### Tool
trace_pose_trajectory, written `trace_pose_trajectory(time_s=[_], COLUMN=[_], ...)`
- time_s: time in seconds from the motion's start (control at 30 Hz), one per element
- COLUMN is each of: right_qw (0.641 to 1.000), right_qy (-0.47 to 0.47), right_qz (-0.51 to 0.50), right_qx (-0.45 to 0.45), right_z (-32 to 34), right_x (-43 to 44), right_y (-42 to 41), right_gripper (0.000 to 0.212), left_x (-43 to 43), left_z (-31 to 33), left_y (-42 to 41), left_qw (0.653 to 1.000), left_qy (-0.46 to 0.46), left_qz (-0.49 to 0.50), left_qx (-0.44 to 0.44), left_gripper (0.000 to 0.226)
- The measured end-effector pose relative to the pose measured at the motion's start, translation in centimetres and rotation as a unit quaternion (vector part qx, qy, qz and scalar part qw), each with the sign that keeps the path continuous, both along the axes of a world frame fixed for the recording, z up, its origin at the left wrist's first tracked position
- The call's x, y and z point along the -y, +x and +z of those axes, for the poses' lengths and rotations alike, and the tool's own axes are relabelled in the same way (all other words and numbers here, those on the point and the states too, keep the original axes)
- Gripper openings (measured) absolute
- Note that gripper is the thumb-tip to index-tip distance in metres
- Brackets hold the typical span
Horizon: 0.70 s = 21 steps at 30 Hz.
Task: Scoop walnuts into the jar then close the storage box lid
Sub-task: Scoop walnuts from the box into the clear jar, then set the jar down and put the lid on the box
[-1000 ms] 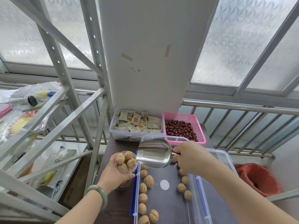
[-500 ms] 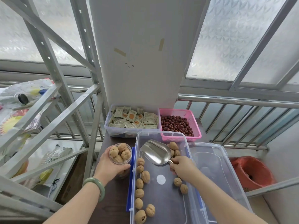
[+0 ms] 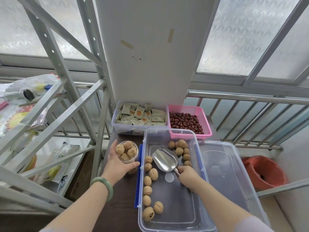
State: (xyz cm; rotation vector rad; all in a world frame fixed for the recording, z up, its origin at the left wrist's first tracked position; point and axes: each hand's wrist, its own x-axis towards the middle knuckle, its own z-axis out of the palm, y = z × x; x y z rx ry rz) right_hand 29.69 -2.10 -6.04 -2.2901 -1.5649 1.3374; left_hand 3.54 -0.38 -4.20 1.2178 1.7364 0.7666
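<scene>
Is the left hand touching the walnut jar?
Touching: the head view shows the left hand wrapped around the jar, fingers pressed against its side.

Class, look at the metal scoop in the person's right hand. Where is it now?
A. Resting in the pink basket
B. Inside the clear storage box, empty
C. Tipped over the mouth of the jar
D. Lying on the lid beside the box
B: the scoop sits empty inside the storage box, among loose walnuts, held by the right hand.
</scene>
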Motion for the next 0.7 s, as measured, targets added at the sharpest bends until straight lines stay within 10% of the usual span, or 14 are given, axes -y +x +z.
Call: trace_pose_trajectory(time_s=[0.27, 0.7], right_qw=[0.997, 0.957], right_qy=[0.07, 0.255], right_qz=[-0.011, -0.133], right_qx=[-0.017, -0.04], right_z=[2.2, 7.3], right_x=[-0.3, 0.7], right_y=[0.5, 6.0], right_gripper=[0.056, 0.052], left_x=[0.8, -0.5], left_z=[0.7, 3.3], left_y=[0.6, 5.8], left_qw=[0.977, 0.939], left_qy=[0.17, 0.293], left_qz=[-0.012, -0.09], left_qx=[-0.128, -0.156], left_gripper=[0.064, 0.058])
